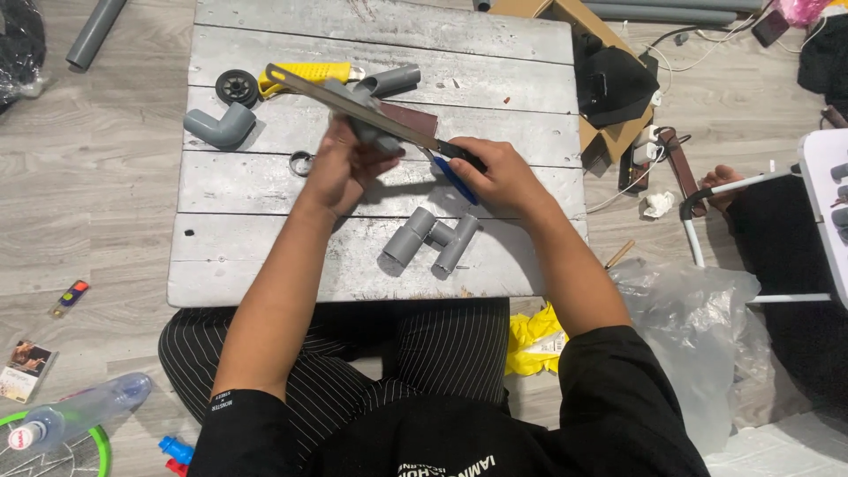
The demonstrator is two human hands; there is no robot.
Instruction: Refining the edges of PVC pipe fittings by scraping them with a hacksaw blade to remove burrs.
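Whitewashed table [265, 265], grey pipe fitting [364, 124]

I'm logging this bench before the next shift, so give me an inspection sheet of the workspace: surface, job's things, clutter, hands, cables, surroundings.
Surface: low whitewashed plank table, worn and scuffed.
Job's things: grey pipe fitting in the left hand; hacksaw with blue-black handle in the right hand, blade across the fitting.
Clutter: grey elbow, joined grey fittings, small black wheel, yellow-handled tool, metal ring.
Hands: both closed on their things.
Cables: white leads on the floor at upper right.
Surroundings: wood floor, grey pipes, cardboard box, clear plastic bag.
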